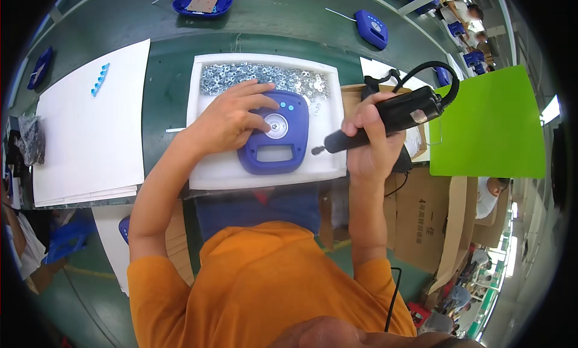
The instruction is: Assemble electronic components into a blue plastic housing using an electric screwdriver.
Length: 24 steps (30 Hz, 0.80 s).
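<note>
A blue plastic housing (272, 163) with a slot-like handle opening lies on a white foam tray (211, 170). At its middle is a round silvery disc (277, 126). My left hand (232, 116) rests over the housing's left side, fingers spread, a fingertip touching the disc's edge. Whether something small sits under that fingertip is hidden. Gripped in my right hand (376, 140) is a black electric screwdriver (409, 110), tilted, its tip (318, 150) pointing left and hanging apart from the housing, to its right. Many small metal nuts or similar fasteners (265, 72) fill the tray's far part.
White sheets (90, 131) lie at left, bearing a strip of light-blue pieces (100, 80). More blue housings (371, 30) sit on the green surface beyond. At right are a bright green board (487, 125) and a cardboard box (421, 218). The screwdriver's cable (453, 83) loops upward.
</note>
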### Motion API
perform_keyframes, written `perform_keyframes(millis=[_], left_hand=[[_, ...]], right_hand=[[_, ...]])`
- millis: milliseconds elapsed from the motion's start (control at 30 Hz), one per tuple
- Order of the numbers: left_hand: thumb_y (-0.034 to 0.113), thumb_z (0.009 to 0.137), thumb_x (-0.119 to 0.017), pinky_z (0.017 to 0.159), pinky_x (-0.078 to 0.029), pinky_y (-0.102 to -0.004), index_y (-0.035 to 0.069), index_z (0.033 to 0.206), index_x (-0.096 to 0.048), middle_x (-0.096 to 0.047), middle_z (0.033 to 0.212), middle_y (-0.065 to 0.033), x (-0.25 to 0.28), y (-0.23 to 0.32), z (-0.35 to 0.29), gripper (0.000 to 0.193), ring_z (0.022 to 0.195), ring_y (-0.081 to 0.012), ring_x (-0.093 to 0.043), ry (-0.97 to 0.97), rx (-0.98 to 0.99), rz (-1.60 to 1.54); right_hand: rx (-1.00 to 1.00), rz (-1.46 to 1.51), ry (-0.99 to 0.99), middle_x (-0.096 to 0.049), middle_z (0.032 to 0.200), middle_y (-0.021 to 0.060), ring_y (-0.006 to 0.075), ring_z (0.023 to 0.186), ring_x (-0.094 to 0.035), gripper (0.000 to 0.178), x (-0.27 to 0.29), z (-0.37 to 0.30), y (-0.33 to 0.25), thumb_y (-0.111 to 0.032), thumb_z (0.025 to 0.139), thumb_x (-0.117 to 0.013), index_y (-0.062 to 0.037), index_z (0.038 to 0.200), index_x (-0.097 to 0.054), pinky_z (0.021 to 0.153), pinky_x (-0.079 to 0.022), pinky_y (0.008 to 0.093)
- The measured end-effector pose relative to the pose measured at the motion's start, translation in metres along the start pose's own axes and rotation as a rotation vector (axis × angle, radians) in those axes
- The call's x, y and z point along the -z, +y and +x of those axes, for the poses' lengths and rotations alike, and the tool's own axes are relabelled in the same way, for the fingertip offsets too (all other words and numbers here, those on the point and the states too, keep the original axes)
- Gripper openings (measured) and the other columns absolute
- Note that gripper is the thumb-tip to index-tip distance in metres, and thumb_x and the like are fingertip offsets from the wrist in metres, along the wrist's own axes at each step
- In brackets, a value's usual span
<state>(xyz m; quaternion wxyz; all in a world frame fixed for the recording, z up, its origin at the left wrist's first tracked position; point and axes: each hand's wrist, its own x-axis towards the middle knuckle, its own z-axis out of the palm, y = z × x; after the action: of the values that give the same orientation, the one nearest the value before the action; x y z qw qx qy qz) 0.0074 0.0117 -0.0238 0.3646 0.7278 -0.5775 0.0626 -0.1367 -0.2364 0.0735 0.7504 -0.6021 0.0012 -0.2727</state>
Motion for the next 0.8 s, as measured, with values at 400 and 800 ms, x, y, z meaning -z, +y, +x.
perform_keyframes(millis=[400, 800], left_hand=[[-0.002, 0.079, -0.08, 0.134, -0.044, -0.0583, 0.014, 0.097, -0.09, -0.076, 0.14, -0.0057, 0.0, -0.001, 0.0, 0.026, 0.156, -0.0357, -0.059, 0.01, -0.018, 0.013], [-0.001, 0.08, -0.079, 0.135, -0.043, -0.0591, 0.014, 0.096, -0.09, -0.076, 0.139, -0.0054, -0.001, -0.001, 0.0, 0.025, 0.156, -0.0358, -0.059, 0.015, -0.016, 0.016]], right_hand=[[0.119, 0.152, -0.062, -0.073, 0.09, 0.0094, 0.0178, 0.07, -0.072, 0.035, -0.058, 0.018, 0.042, -0.003, 0.1, -0.092, -0.0016, 0.121, -0.064, 0.065, -0.058, 0.0304], [0.09, 0.051, -0.196, -0.073, 0.094, 0.0067, 0.0151, 0.074, -0.072, 0.035, -0.058, 0.016, 0.056, -0.001, 0.095, -0.095, -0.0009, 0.118, -0.068, 0.066, -0.058, 0.0286]])
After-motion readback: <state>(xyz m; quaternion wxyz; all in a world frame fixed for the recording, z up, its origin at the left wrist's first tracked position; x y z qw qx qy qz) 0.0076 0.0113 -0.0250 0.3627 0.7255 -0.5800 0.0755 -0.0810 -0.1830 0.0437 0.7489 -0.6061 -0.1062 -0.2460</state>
